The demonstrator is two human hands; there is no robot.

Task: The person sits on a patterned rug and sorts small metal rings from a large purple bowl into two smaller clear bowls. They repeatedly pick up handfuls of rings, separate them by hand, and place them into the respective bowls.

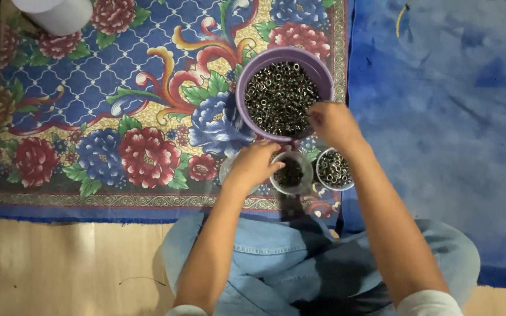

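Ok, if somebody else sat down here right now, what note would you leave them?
Left hand: resting on the rim of the middle small cup, which holds some metal rings.
Right hand: fingers at the edge of the purple bowl, in the rings; whether it pinches any is hidden.
Second small cup, to the right, has rings too.
Done: both cups partly filled.
Left: the bowl is nearly full.
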